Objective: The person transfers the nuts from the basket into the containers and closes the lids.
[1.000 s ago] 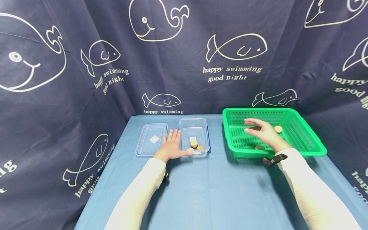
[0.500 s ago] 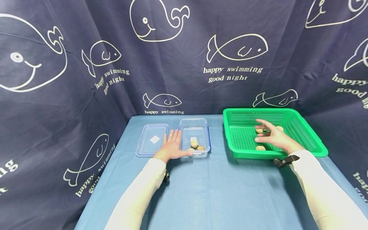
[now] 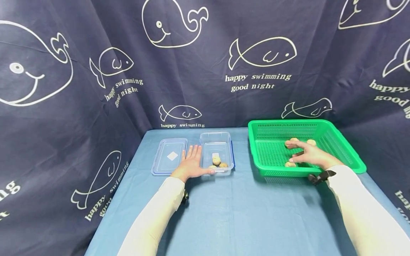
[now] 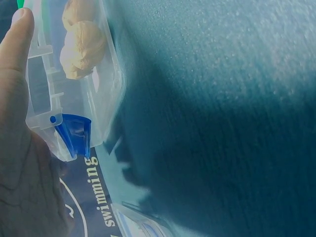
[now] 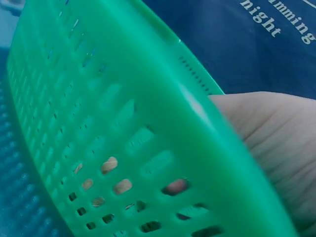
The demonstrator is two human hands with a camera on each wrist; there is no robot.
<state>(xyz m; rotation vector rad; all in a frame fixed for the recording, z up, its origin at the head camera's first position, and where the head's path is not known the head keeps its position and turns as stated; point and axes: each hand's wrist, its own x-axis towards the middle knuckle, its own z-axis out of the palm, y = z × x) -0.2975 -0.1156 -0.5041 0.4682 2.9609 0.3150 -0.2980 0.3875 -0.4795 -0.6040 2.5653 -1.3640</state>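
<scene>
**Left hand (image 3: 189, 166) at clear container (image 3: 214, 144), right hand (image 3: 310, 154) within green basket (image 3: 269, 153)**

Across the whole background: dark curtain (image 3: 208, 89) printed with whales, fish and lettering. In front, blue-covered worktop (image 3: 243, 220). At left on it, lid (image 3: 169, 158), lying flat, with white diamond-shaped label (image 3: 172, 155). Next, between lid and clear container, left hand: fingers straight, spread, grasping nothing, with thumb at the container's near left corner. Then clear container, upright, with three walnuts (image 3: 216, 160) gathered at its near end; in left-wrist view, blue latch (image 4: 75, 132) hanging at its side. Farther right, well apart, green basket with perforated walls, holding several more walnuts: one toward the near wall, others deeper in. Above these, right hand: fingers loosely bent, parted from thumb, released; thumb tip just over near-wall walnut (image 3: 289, 165), contact impossible to tell. At far right, black strap (image 3: 321, 176) round the wrist, below white sleeve (image 3: 358, 209).
</scene>
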